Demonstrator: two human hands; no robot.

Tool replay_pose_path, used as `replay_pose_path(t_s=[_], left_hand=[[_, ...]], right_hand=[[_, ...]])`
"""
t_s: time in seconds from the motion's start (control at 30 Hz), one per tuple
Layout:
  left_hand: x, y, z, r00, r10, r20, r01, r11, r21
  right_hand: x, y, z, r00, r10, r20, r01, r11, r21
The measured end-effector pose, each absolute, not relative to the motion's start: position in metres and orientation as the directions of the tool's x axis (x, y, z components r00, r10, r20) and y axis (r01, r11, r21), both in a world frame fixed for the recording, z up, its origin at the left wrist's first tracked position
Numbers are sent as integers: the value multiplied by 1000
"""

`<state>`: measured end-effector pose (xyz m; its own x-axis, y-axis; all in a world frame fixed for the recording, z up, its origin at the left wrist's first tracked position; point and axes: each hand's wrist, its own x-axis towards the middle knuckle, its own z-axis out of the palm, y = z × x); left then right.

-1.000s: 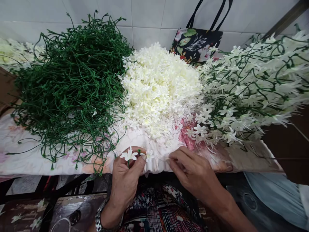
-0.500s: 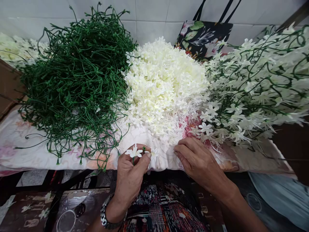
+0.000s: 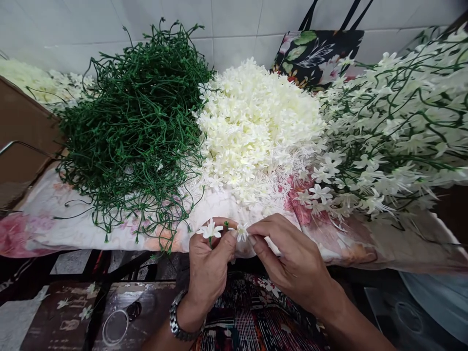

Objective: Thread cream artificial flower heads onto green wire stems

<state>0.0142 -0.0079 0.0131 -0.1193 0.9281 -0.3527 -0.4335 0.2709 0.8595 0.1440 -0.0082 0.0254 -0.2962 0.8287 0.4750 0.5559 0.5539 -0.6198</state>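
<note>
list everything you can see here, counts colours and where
green stems: one tangled pile, dark green, left on the cloth
loose blossoms: one heap, cream white, centre of the cloth
flower sprays: one bundle, white on green, right
far flowers: one patch, pale white, far left
cloth: one, pink and white floral, under the piles
bag: one, black floral print, against the tiled wall
cardboard: one piece, brown, left edge
sprig: one, green with white blossoms, in the left hand
watch: one, silver, left wrist
left hand: pinches the sprig
right hand: fingertips at the sprig's end blossom
</note>
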Motion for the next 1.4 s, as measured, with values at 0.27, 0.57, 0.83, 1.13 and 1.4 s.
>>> replay_pose_path(t_s=[0.27, 0.57, 0.83, 1.13, 1.4], left_hand=[[12, -13, 3, -134, 949, -285, -442, 200, 875], [7, -13, -10, -80, 993, 84, -162, -96, 982], [-1, -17, -8, 35, 996, 82, -276, -69, 959], [2, -15, -11, -3, 999, -33, -252, 32, 967], [3, -15, 0, 75, 986, -149, -453, 166, 876]], right_hand=[[137, -8, 17, -200, 845, 497, 615, 503, -608], [137, -7, 16, -186, 883, 431, 592, 451, -668], [141, -8, 16, -239, 878, 414, 490, 478, -729], [140, -12, 18, -275, 826, 493, 515, 559, -650], [139, -12, 19, -277, 811, 515, 540, 575, -615]])
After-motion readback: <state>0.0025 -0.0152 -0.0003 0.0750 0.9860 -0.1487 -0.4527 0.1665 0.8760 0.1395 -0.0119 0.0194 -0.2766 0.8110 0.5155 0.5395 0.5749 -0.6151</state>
